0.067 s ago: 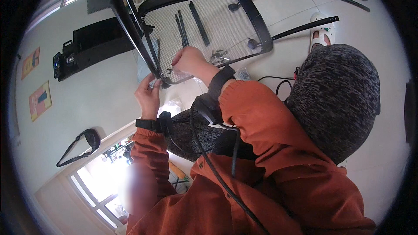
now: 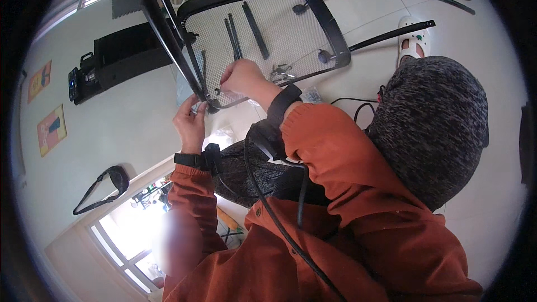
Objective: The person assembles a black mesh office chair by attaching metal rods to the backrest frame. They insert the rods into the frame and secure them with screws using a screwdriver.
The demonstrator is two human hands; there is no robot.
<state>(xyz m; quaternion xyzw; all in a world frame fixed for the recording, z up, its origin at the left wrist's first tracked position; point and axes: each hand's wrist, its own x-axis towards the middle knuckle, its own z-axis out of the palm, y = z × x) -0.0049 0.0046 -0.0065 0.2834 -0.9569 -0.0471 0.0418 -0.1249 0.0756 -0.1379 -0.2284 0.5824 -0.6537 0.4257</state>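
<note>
Frame (image 2: 329,21), black with a mesh panel (image 2: 288,28), lies before the person; a black tube (image 2: 170,39) slants down to its near left corner. Left hand (image 2: 191,128): at that corner, thumb and fingers pinched on a small pale piece (image 2: 197,108), kind not discernible. Right hand (image 2: 245,80): over the mesh beside the same corner, fingers curled together; whether they grip anything cannot be told. Black rods (image 2: 255,31) and loose metal parts (image 2: 281,72) show within the mesh area, a clear bag (image 2: 312,95) near the frame's near edge. Compared with a moment earlier, no clear change: both hands keep position, so work at the corner appears unadvanced.
</note>
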